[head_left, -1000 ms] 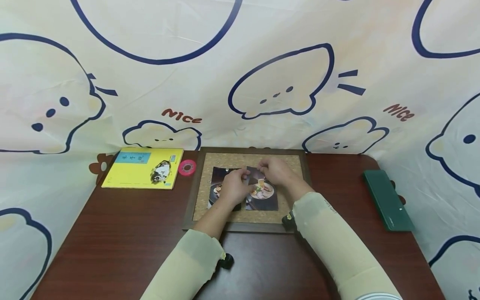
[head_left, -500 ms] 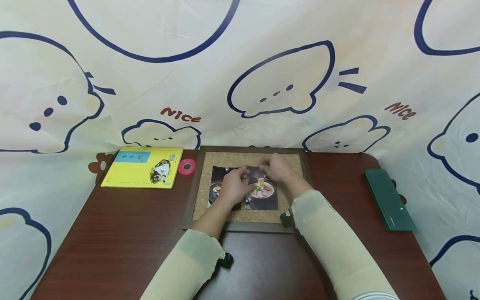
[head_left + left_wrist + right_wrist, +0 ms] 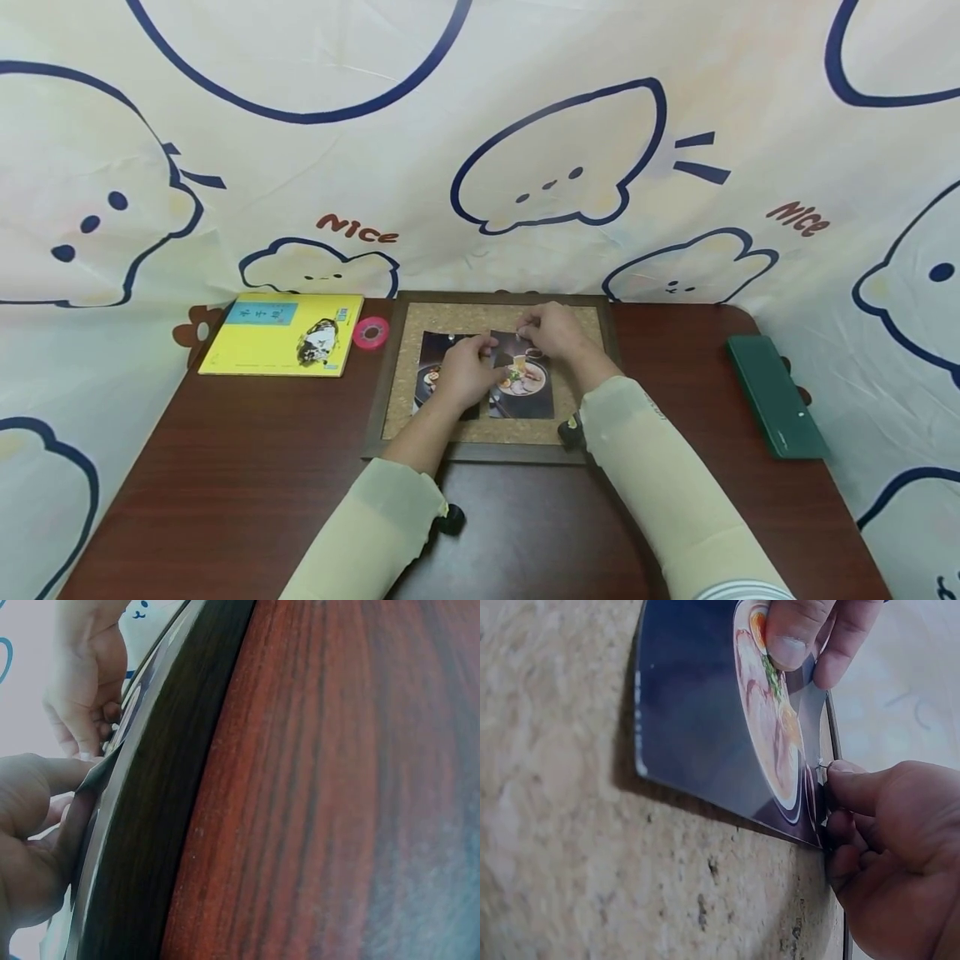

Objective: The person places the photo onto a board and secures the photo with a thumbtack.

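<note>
A photo of a noodle bowl [image 3: 522, 406] lies on a framed cork board [image 3: 573, 430]. My left hand [image 3: 467, 372] holds it at its left side, thumb on the printed face [image 3: 697, 697]; the left wrist view shows the edge bent up at those fingers. At the photo's top edge my right hand [image 3: 557, 332] pinches a small push pin [image 3: 823, 763], its thin metal point showing in the right wrist view. A second food photo [image 3: 429, 357] lies to the left, partly hidden under my left hand, with a small shiny pin [image 3: 452, 337] at its top.
Left of the board lie a yellow book [image 3: 258, 346] and a round pink object [image 3: 371, 332] with a dark centre. A green case [image 3: 776, 397] stands near the right edge of the brown table [image 3: 225, 500]. A printed cloth [image 3: 420, 167] hangs close behind.
My right hand has lifted slightly at the photo's top edge, showing more of the picture. The left hand stays on the photo, and the head view has shifted a little.
</note>
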`<move>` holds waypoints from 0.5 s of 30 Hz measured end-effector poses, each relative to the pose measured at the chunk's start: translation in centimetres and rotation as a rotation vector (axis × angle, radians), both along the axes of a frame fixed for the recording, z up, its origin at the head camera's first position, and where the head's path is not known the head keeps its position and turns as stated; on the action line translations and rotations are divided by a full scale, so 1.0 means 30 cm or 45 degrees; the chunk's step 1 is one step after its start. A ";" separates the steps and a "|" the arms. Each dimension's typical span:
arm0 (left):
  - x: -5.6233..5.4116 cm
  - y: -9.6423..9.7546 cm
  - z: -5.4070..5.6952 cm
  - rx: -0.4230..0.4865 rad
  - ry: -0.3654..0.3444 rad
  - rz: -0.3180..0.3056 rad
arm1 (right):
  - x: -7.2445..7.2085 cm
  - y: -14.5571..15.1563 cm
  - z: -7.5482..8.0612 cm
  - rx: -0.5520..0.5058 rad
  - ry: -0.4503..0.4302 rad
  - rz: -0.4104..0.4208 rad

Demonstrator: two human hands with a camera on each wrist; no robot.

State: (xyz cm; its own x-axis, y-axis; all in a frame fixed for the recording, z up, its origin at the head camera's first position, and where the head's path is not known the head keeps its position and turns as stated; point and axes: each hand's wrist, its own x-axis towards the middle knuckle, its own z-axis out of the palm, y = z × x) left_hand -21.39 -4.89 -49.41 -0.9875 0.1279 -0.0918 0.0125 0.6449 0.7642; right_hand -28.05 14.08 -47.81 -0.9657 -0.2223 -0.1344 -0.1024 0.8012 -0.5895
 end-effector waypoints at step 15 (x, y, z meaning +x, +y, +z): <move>-0.005 -0.005 -0.003 0.022 -0.018 0.006 | -0.001 -0.015 0.003 0.063 0.021 -0.033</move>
